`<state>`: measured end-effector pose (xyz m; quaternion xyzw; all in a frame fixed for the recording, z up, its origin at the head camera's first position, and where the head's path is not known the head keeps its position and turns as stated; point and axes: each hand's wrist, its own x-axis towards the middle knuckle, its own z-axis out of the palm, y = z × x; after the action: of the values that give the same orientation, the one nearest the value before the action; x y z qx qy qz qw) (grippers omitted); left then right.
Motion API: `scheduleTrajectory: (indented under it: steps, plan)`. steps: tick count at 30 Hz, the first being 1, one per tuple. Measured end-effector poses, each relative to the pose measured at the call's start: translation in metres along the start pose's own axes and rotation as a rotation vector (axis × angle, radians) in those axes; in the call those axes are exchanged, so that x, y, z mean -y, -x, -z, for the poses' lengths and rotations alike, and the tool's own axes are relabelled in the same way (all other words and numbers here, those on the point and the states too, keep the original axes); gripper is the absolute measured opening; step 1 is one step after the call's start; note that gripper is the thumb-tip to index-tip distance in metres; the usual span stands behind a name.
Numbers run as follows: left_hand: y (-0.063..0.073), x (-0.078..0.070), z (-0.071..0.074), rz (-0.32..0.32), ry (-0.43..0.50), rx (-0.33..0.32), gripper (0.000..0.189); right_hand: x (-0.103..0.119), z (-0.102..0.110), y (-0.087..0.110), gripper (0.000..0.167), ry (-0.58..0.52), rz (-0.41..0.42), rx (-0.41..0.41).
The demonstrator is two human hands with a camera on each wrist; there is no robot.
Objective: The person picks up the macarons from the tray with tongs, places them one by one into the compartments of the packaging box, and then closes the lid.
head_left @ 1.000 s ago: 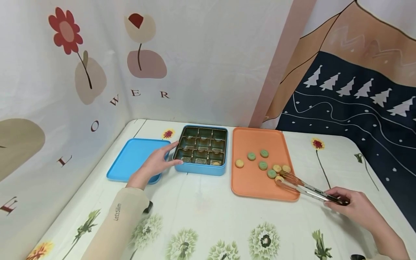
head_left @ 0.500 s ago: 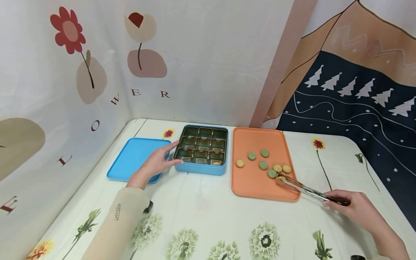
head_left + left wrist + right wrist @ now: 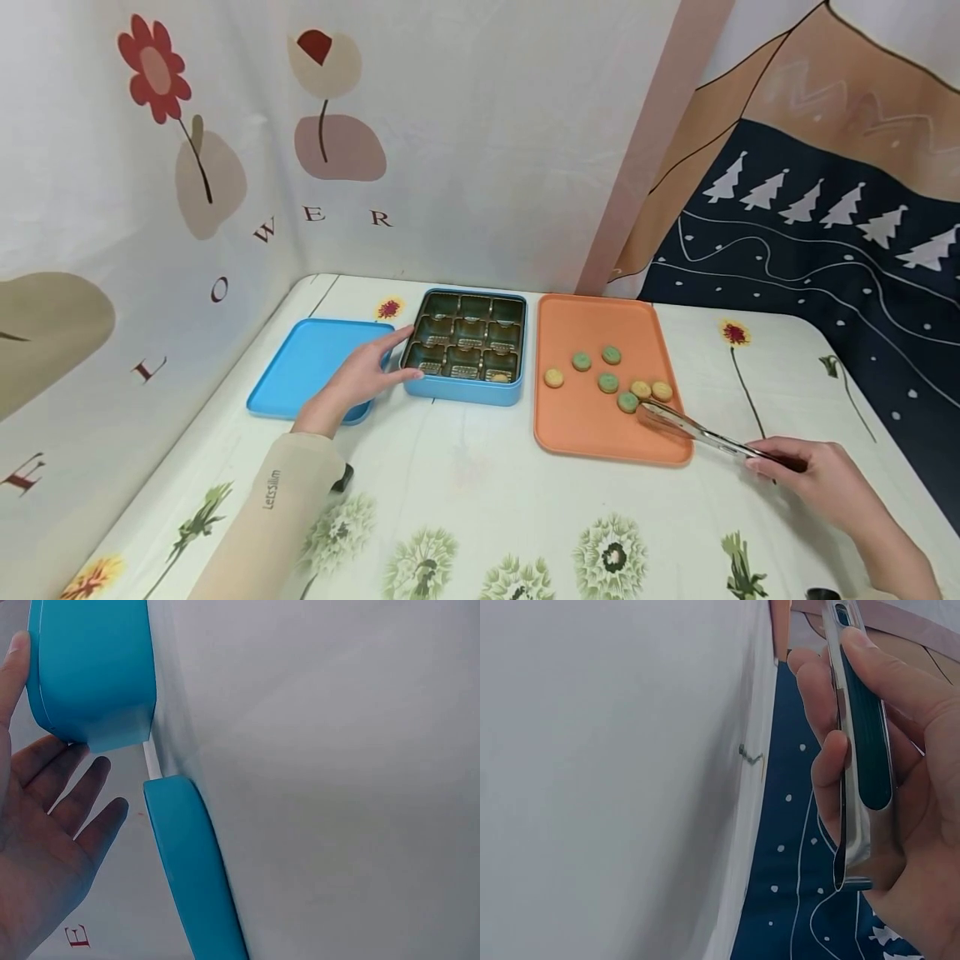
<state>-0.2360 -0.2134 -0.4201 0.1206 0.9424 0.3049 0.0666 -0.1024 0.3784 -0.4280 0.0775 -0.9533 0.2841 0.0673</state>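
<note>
I had the left hand (image 3: 358,379) spread against the blue box (image 3: 463,392), thumb at its front edge and forefinger at its left side; my left wrist camera showed the remaining fingers loosely apart. The right hand (image 3: 821,479), well away from the left, was clamped on the metal tongs (image 3: 708,434), its thumb on their dark grip (image 3: 868,750). The box stood uncovered on the bench (image 3: 480,475), its dark brown insert (image 3: 474,307) divided three by three, and a yellow piece (image 3: 500,378) lay in the front right compartment.

Just right of the box lay the orange tray (image 3: 581,429). The tongs reached over its right side, tips near each other and just beside a green cookie (image 3: 627,402); I couldn't tell whether they held anything. Three more green cookies (image 3: 581,361) lay farther back on the tray, two yellow cookies (image 3: 641,389) sat side by side just behind the tips, and a lone yellow cookie (image 3: 553,378) was near the left edge.

To the left of the box, partly hidden by the left hand, I saw a shallow blue lid (image 3: 300,371) lying flat.
</note>
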Motion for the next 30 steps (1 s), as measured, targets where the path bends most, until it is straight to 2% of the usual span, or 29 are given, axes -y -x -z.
scheduleTrajectory:
  steps: [9, 19, 30]
  plan:
    - [0.0, -0.001, 0.0, 0.007, 0.009, 0.004, 0.091, 0.003, -0.002, -0.004, 0.015, -0.005, 0.035, -0.039]
    - [0.001, -0.001, 0.001, 0.003, 0.007, 0.005, 0.091, 0.013, -0.003, -0.01, 0.019, 0.01, -0.021, -0.023]
    - [0.002, -0.002, 0.003, 0.0, -0.002, 0.004, 0.091, 0.021, -0.003, -0.017, 0.018, -0.009, -0.005, -0.018]
